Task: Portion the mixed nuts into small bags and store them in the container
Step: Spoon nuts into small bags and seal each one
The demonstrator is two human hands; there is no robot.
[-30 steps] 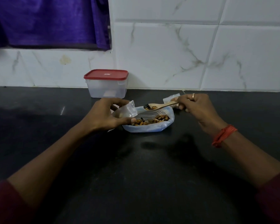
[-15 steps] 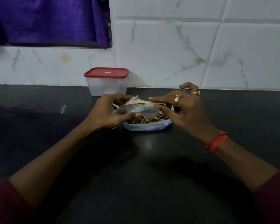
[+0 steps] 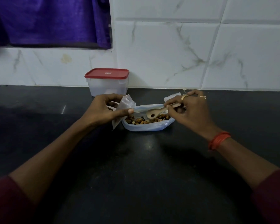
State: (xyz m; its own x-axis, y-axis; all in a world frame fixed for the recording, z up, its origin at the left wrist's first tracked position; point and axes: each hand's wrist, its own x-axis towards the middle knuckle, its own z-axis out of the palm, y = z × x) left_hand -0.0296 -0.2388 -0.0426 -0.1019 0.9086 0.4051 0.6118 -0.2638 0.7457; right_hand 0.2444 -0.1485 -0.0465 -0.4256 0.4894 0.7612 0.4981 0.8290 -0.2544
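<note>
A large clear bag of mixed nuts lies open on the black counter, mid-frame. My left hand pinches a small clear bag upright at the big bag's left edge. My right hand holds a small wooden spoon by its handle; the bowl hangs over the nuts with one dark nut in it. A clear container with a red lid, closed, stands behind against the wall.
A white marble-tile wall runs along the back of the black counter. A purple cloth hangs at the upper left. A further piece of clear plastic shows behind my right hand.
The spoon went from over the big bag to the small bag's mouth, then back right; it now hangs tilted over the nuts. My left hand kept hold of the small bag.
</note>
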